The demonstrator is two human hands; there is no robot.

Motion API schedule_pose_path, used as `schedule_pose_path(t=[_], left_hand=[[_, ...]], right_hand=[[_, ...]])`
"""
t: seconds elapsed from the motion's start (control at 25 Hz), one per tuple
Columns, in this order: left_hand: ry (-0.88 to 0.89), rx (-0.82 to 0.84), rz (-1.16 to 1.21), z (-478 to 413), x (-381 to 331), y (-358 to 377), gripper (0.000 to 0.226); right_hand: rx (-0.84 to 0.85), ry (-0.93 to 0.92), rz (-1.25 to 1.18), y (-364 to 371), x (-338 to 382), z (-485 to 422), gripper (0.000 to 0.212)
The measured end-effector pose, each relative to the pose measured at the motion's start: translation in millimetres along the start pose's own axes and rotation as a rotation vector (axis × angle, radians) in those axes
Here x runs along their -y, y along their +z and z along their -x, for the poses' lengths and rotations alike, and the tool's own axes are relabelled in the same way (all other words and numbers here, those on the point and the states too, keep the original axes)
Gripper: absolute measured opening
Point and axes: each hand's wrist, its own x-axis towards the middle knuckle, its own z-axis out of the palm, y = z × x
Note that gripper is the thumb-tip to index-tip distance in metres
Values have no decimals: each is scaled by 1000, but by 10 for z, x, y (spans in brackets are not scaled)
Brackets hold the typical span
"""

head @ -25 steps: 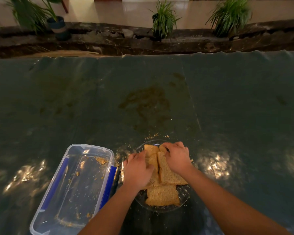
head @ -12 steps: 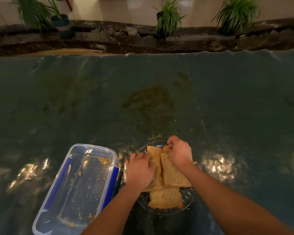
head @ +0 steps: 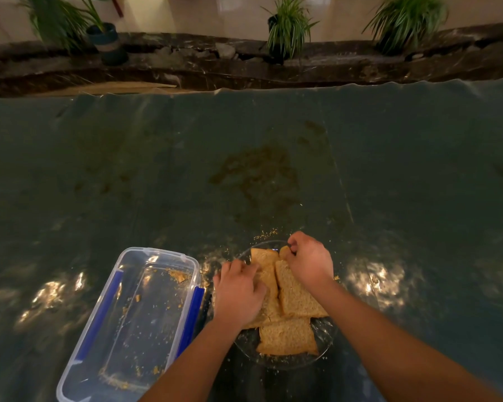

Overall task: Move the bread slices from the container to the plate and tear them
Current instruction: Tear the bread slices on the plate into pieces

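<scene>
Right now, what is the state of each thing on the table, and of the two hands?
container: open, no lid on it, only crumbs inside.
plate: holding the bread slices, right of the container.
bread slices: piled on the plate, some torn, nearest piece lying flat.
left hand: closed on bread, pressing down.
right hand: closed on bread at the far side of the plate.
table cover: stained, with scattered crumbs.

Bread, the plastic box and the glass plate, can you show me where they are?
bread slices [head: 295, 297]: head view, on the flat face of the slice under the right hand.
plastic container [head: 145, 314]: head view, on its clear crumb-strewn floor.
glass plate [head: 327, 333]: head view, on its bare right rim.
</scene>
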Motion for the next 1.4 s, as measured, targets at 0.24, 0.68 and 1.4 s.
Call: schedule_pose_path(t=[0.24,0.68,1.4], left_hand=[[11,-5,44,18,29,13,45],[27,-82,122,159,26,-101,46],[57,-21,136,978,248,238,87]], right_hand=[[-8,9,-12,27,-1,-31,8],[-148,-65,-233,-158,-205,313,15],[1,116,-156,-73,-596,1557,16]])
